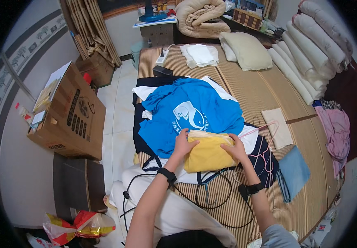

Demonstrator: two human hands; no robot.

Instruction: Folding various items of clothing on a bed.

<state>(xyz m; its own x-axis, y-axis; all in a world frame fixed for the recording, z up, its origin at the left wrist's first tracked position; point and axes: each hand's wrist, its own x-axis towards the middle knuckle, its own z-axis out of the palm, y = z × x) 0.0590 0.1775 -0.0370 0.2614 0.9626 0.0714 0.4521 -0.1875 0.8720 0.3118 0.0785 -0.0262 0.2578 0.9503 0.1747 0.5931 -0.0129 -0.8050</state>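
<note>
A folded yellow cloth (209,153) is held at its two upper sides, my left hand (185,144) on one and my right hand (235,148) on the other. Both thumbs lie on its front face. Just beyond it a blue T-shirt (218,102) with a white print is spread loosely over white and dark garments. Pink and white clothes hangers (267,155) lie to the right, partly on dark cloth. Farther right are a folded light blue garment (294,173) and a folded beige cloth (276,127).
Black cables (218,207) loop over the striped mat (243,83) near me. Beyond the clothes are a dark case (163,71), a power strip (162,58), folded white cloths (200,55) and a pillow (248,51). A large cardboard box (76,114) stands left; rolled quilts (315,49) are stacked right.
</note>
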